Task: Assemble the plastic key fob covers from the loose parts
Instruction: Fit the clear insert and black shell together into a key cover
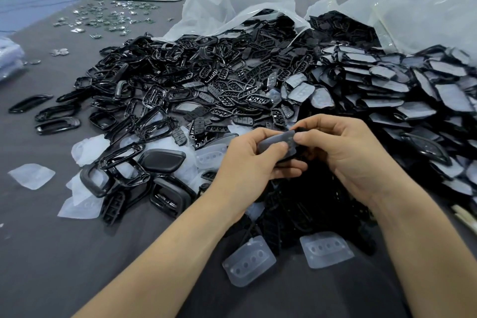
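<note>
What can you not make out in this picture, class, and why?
1. Head view: underside of the held part, covered by the left hand and right hand.
2. Head view: plastic bag depths, behind cloudy film.
3. Head view: shiny pieces far back, too small to identify.
4. Head view: film-covered pile, cut by the right edge.

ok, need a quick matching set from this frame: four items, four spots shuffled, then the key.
1. grey part
2. clear holed pad
3. shiny small parts
4. film-covered plates

a. heaped on the right
b. far left of the table
c. pinched between left hand and right hand
d. near edge, between the forearms

Pairs: 1-c, 2-d, 3-b, 4-a
</note>
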Demonstrator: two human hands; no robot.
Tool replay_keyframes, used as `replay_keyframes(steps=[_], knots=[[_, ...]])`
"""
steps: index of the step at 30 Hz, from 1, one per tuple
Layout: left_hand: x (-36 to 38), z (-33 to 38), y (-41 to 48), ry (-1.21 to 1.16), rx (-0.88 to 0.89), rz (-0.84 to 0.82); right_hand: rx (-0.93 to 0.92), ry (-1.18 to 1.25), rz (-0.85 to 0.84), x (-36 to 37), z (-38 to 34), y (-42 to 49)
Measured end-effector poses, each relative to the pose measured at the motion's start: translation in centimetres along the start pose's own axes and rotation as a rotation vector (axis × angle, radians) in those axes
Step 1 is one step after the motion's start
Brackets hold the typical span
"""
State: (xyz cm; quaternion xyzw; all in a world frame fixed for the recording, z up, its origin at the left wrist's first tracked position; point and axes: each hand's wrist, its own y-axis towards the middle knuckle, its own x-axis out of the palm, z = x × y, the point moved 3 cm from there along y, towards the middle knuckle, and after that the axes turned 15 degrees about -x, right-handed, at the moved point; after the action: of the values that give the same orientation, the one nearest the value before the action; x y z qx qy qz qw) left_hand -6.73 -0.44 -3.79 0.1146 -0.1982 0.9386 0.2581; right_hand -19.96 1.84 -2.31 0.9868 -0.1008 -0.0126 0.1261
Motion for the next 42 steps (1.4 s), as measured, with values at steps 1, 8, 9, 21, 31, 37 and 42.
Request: replay_keyframes(steps=[1,8,9,21,31,37,42], knots=[[-0.06,0.02,0.02,0.001,0.004,0.001,-0.002,0.005,-0.008,0.03,-0.01,-0.01],[-0.17,-0.04,0.03,0.011,-0.009,-0.008,-0.093,-0.18,-0.059,0.31,-0.23,0.04],[-0.17,-0.06,0.04,0.015,-0.01,-0.008,-0.1,-0.198,-0.059,0.38,-0.23,0.05],[-0.24,-0.01,0.11,0.019,0.024,0.017,-0.017,0.006,-0.044,-0.02,0.14,0.02],[-0.41,-0.07,0.22,-0.021,0.033,0.087,-0.186,-0.205,-0.075,0.43,0.2,0.25],[-0.38,0.16,0.0,0.03,0.078,0.127,-0.227,-0.238,-0.101,0.77,-0.09,0.26],[-0.43,0.26,-0.17,-0.022,0.105,0.129,-0.222,-0.21,-0.073,0.8,-0.01,0.32]])
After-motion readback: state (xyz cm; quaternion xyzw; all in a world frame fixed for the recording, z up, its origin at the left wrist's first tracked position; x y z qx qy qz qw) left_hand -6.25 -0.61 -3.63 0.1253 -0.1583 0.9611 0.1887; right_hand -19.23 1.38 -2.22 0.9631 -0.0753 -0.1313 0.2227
